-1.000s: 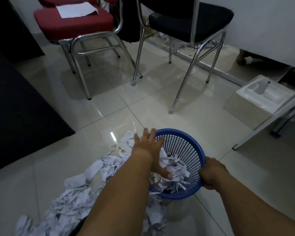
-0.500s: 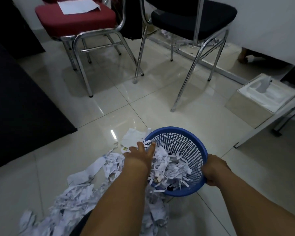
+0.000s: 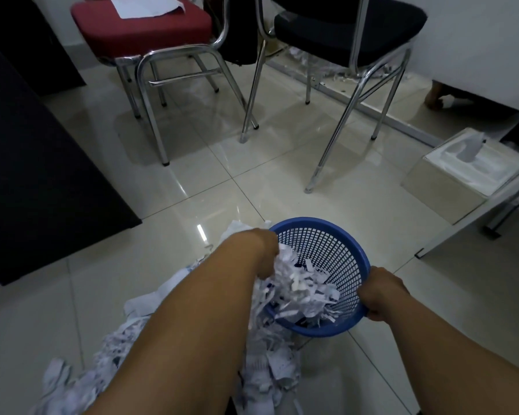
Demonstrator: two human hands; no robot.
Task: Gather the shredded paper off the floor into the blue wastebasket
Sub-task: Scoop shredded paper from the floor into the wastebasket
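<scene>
Shredded paper (image 3: 300, 287) fills the lower side of the blue wastebasket (image 3: 327, 250), which is tipped on the floor (image 3: 282, 190) with its mouth facing the person. The left hand (image 3: 262, 250) is at the basket's left rim, its fingers curled down into a clump of the shreds, with the tips buried in it. The right hand (image 3: 382, 293) has its fingers clenched round the rim on the opposite side, holding the basket tilted. More shreds spill over the rim just beneath the left fingers and lie heaped on the floor under that forearm. Well beyond both sets of fingers stand a red chair (image 3: 141, 28), with a white sheet on its seat, and a black chair (image 3: 342, 25).
</scene>
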